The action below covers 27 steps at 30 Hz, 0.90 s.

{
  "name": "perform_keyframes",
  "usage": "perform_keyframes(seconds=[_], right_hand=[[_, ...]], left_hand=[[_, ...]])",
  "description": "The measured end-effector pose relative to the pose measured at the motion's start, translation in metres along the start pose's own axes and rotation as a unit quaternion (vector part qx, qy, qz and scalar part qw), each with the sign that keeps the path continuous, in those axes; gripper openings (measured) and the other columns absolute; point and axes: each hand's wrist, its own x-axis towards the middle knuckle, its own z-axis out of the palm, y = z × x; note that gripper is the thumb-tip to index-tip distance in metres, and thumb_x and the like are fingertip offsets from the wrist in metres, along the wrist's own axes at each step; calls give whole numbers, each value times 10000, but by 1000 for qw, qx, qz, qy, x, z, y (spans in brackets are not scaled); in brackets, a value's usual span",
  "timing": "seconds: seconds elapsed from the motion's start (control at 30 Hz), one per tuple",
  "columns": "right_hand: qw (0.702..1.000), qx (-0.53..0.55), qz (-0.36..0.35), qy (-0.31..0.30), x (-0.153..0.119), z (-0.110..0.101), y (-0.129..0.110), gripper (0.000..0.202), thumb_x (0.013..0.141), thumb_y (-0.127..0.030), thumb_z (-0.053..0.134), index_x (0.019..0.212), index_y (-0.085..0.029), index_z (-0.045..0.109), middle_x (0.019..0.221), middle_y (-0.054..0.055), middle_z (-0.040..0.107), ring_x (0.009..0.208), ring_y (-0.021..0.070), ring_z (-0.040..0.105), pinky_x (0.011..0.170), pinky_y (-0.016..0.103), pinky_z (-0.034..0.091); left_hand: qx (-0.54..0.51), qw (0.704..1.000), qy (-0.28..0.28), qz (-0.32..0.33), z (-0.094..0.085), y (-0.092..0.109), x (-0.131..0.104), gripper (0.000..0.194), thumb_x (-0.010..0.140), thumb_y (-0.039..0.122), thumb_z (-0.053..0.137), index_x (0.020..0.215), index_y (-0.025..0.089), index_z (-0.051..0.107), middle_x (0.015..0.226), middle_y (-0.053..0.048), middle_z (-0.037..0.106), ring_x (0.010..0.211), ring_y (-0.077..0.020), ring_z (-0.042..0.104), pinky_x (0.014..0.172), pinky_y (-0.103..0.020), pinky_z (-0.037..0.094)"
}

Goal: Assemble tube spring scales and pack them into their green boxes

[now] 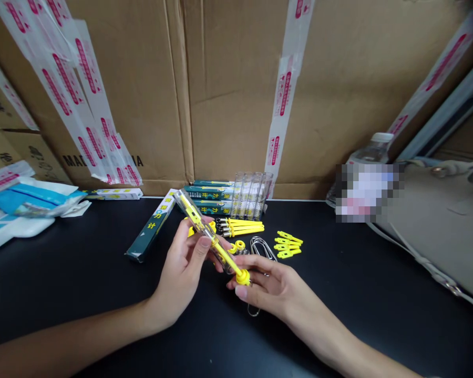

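My left hand (181,275) is closed around the clear tube (186,203) of a spring scale, which slants from upper left to lower right. Inside and beyond the tube runs a yellow rod (223,253). At its lower end my right hand (278,289) pinches the yellow ringed cap (243,277). A thin wire hook (254,311) hangs below those fingers. Just behind the hands lie yellow rods with springs (244,228), small yellow rings (240,245), metal wire hooks (262,247) and several short yellow pieces (288,244). My left hand partly hides other yellow parts.
Several clear tubes (252,195) stand upright before stacked green-and-white boxes (208,193). Another such box (152,226) lies left of them. Blue-and-white packets (35,199) lie far left; a plastic bottle (372,149) and grey bag (441,220) sit right. Large cartons (228,94) wall off the back.
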Motion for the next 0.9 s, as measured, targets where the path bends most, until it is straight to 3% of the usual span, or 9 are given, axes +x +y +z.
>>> perform_keyframes(seconds=[0.2,0.37,0.57,0.73,0.9], right_hand=[[999,-31,-2,13,1,0,3,519,645,-379,901,1067,-179,676,961,23,717,876,131,655,844,246,504],[999,-46,2,24,1,0,9,495,646,-379,898,1041,-174,682,777,3,744,760,128,686,816,259,517],[998,-31,14,45,1,1,6,498,626,-394,903,995,-164,659,743,20,767,694,155,725,765,291,571],[998,-46,9,51,2,1,4,467,671,-418,871,948,-160,596,654,18,751,613,144,705,672,268,565],[997,-65,-24,41,1,0,4,456,746,-457,813,1005,-154,591,687,-2,718,664,110,661,697,232,512]], left_hand=[[0,1000,6,-5,1,-1,0,275,994,415,518,1171,216,449,901,-30,740,770,-179,729,635,-274,578],[-4,1000,3,-7,2,-1,-1,284,990,427,521,1163,212,450,890,-33,740,770,-189,734,602,-270,569],[1,1000,7,-5,1,0,0,275,994,421,515,1155,209,450,890,-36,744,764,-184,733,603,-267,567],[5,1000,11,-4,1,0,0,261,1000,410,505,1159,210,452,907,-41,739,774,-188,731,595,-268,567],[-1,1000,11,2,0,-2,0,254,1002,408,503,1159,215,452,896,-30,734,767,-182,727,601,-269,571]])
